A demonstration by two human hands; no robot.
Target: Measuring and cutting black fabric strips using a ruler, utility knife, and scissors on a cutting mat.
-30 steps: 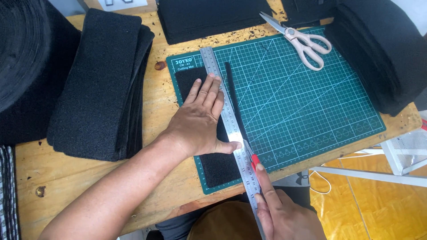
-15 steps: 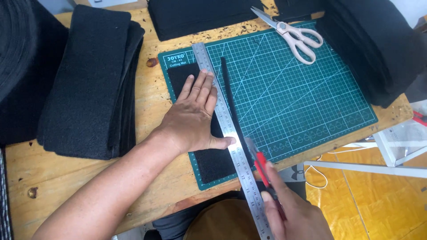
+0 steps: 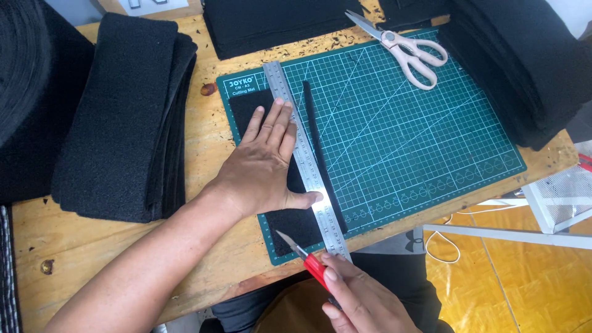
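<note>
My left hand [image 3: 266, 163] lies flat, fingers spread, on a black felt piece [image 3: 250, 111] and presses a steel ruler [image 3: 306, 161] down on a green cutting mat [image 3: 407, 142]. A thin black felt strip [image 3: 316, 142] lies along the ruler's right edge, apart from the piece. My right hand [image 3: 364, 296] grips a red-handled craft knife [image 3: 305, 258] at the mat's near edge. The blade tip points up and left over the near end of the felt piece, just left of the ruler's lower end.
Pale pink scissors [image 3: 410, 50] rest on the mat's far right corner. Stacks of black felt [image 3: 123, 117] stand left of the mat, more black felt [image 3: 524, 68] at right and along the back [image 3: 271, 24]. The wooden table's edge [image 3: 246, 283] runs near my body.
My right hand with the knife has drawn back toward me, off the ruler's right edge to the mat's near edge. The left hand stays pressed on the ruler.
</note>
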